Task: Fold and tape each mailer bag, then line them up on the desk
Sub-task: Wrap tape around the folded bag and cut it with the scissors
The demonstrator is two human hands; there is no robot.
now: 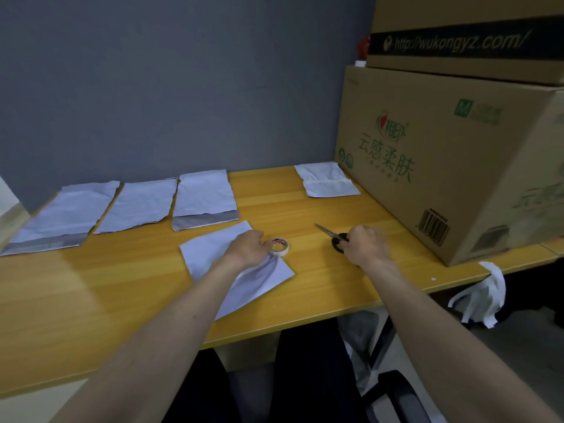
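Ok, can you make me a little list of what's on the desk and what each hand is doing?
desk: yellow wooden desk
bags in a row: three mailer bags side by side at the back left
bag alone: one folded bag beside the big cardboard box
bag being worked on: white mailer bag under the left hand
left hand: left hand rests on that bag, fingers touching the tape roll
right hand: right hand grips the scissors, blades pointing away
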